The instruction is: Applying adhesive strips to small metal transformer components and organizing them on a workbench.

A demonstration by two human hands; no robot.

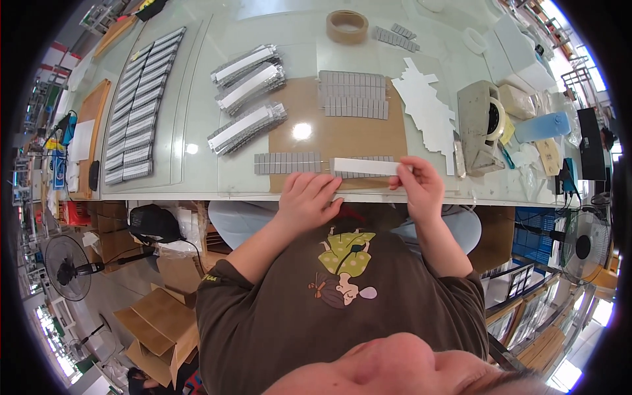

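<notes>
A white strip (363, 166) lies lengthwise over a grey segmented strip (385, 158) near the table's front edge. My right hand (422, 189) pinches its right end between thumb and fingers. My left hand (308, 199) rests with fingers laid forward, the index fingertip at the white strip's left end and the others touching the near edge of another grey segmented strip (288, 162). Both grey strips lie end to end, partly over a brown sheet (301, 131). Behind them sits a block of grey segmented pieces (353, 94).
Bundles of grey strips with white strips on top (248, 126) lie left of the brown sheet. Further left are long stacked rows (141, 108). A tape roll (347, 27) is at the back; white backing paper (426, 108), a tape dispenser (478, 125) and a blue bottle (543, 127) stand right.
</notes>
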